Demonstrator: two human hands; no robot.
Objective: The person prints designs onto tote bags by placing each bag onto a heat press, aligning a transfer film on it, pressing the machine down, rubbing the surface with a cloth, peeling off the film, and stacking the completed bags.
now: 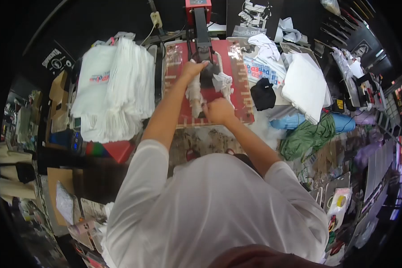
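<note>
A heat press with a red top plate (174,105) stands in front of me. Its handle (194,91) is wrapped in whitish cloth along the left side, and more loose cloth (223,82) is wound on the right bar. My left hand (194,68) is closed over the upper left part of the handle, near the dark central arm (202,29). Lower down, my right hand (219,110) is curled into a grip at the handle's front end, its thumb side by the wrapped left bar. The fingers' undersides are hidden. Whatever lies beneath the plate is out of sight.
A tall stack of white printed bags (116,89) stands left of the press. To the right lie a black cloth (263,94), white sheets (303,82) and printed white bags (265,69). Green plastic (308,138) and a blue roll (344,123) sit at the lower right.
</note>
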